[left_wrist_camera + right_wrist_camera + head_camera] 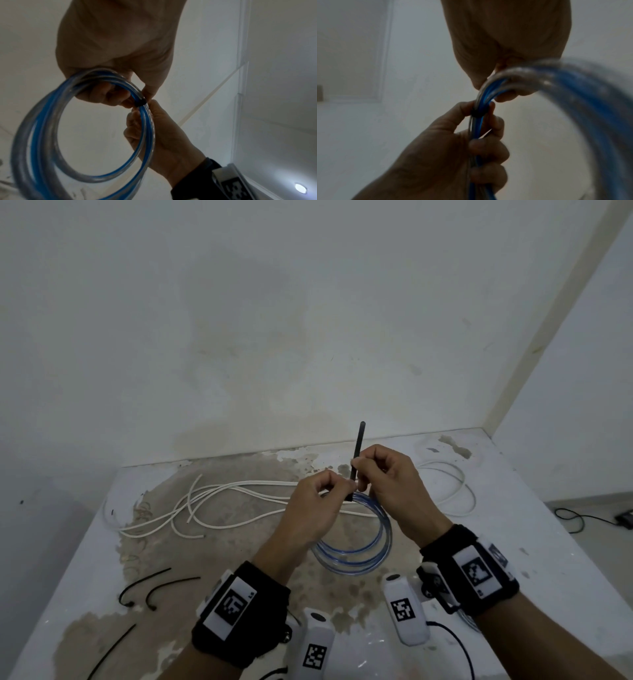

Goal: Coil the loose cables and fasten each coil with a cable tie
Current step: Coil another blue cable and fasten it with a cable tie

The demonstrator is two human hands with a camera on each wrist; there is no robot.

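Observation:
A coil of clear-and-blue cable [356, 556] hangs between both hands above the table [534, 546]. A black cable tie [358, 450] loops the top of the coil, its tail pointing straight up. My left hand [337, 486] grips the coil just left of the tie, fingers curled round the strands [481, 146]. My right hand [359, 470] pinches the tie's tail between thumb and forefinger. The tie's band [140, 103] sits snug on the bundle [147, 135] in the left wrist view. The right wrist view shows the same band [476, 114] between both hands.
Loose white cables [219, 501] sprawl over the back left of the table, and another white cable [457, 491] loops at the back right. Spare black ties [150, 585] lie at the front left. A wall stands close behind; a black lead [575, 518] lies on the floor at right.

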